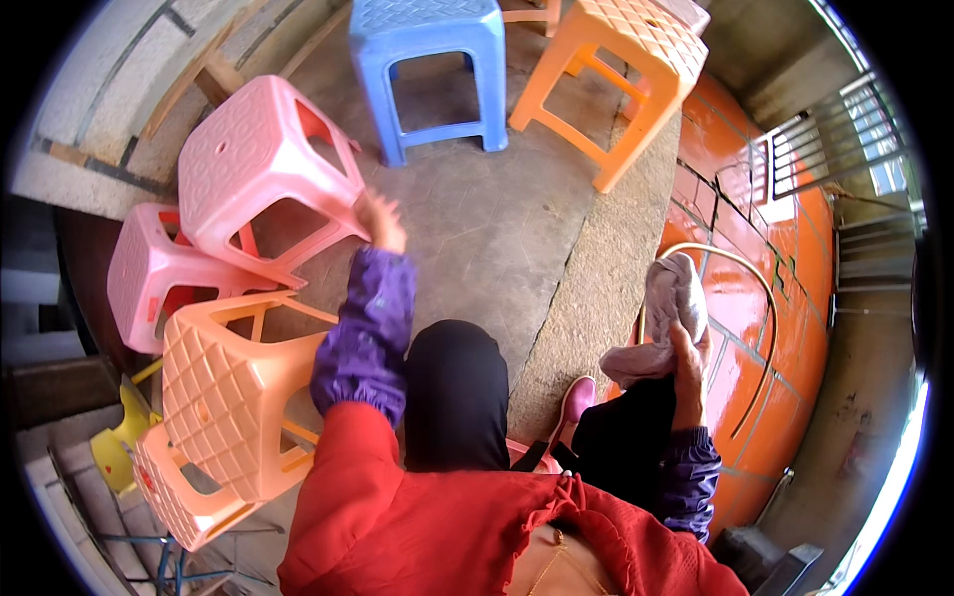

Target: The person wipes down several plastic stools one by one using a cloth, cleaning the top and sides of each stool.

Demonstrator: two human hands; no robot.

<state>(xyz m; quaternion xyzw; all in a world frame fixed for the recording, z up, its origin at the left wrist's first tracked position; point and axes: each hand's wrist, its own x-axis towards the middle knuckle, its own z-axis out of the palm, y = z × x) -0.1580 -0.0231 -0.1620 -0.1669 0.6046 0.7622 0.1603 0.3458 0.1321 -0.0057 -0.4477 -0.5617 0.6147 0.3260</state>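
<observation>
A pink plastic stool (246, 164) lies tipped on its side at the left, its legs pointing towards me. My left hand (384, 222), blurred, is at the end of one of those legs. Its fingers look partly spread, and whether they grip the leg is unclear. On the right, my right hand (692, 354) holds a bunched greyish-pink cloth (674, 294) above my knee. Farther ahead, a blue plastic stool (428, 74) and an orange plastic stool (626, 67) stand on the concrete floor (477, 246).
Beside the tipped stool lie a smaller pink stool (141, 276) and a light-orange stool (216, 395), with another orange stool (186, 492) against it. A yellow plastic piece (123, 439) is behind them. A hose (771, 320) curves over wet orange tiles (745, 276) at right.
</observation>
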